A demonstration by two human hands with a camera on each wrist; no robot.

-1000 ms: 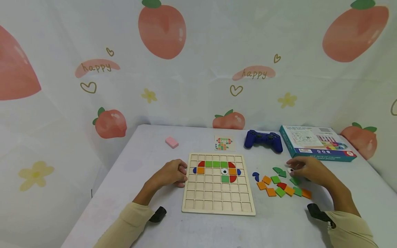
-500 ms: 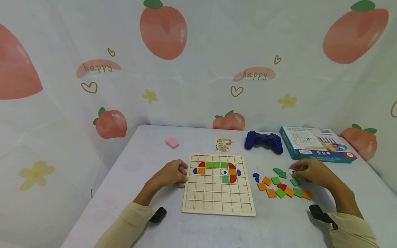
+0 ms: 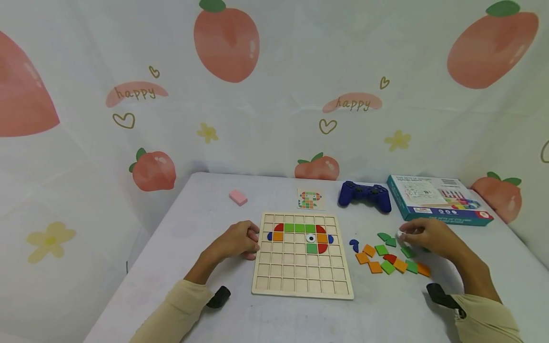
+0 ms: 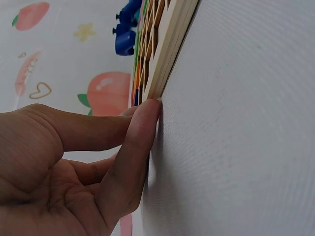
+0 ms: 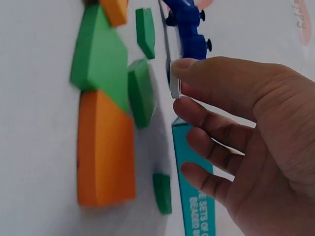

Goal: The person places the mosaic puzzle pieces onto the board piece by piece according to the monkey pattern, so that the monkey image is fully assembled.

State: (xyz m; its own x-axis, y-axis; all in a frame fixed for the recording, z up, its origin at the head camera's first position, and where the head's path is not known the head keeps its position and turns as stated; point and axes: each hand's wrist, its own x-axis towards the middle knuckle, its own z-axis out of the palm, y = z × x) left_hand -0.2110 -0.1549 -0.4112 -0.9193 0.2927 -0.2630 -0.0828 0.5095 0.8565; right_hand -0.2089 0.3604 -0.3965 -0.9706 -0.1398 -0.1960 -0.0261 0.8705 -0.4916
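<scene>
In the head view my left hand (image 3: 238,240) is at the left edge of a wooden grid board (image 3: 296,274). The left wrist view has its fingertips pinching the board's side (image 4: 170,49). Colored tiles fill several cells in the upper rows, with one eye tile (image 3: 310,238) among them. Over on the right, my right hand (image 3: 431,237) pinches a small white tile (image 3: 401,235) between thumb and finger. That tile appears edge-on (image 5: 175,81) in the right wrist view. Below this hand lie loose green, orange and red tiles (image 3: 381,249).
A pattern card (image 3: 311,198) lies behind the board, beside a blue game controller (image 3: 364,194). At the back right is a flat game box (image 3: 439,197). A pink block (image 3: 238,197) sits at the back left. Blue pieces (image 3: 354,245) lie right of the board.
My right hand first shifts slightly right with the white tile, whose printed eye showed earlier; now the tile is turned and the eye no longer shows. My left hand stays at the board's edge.
</scene>
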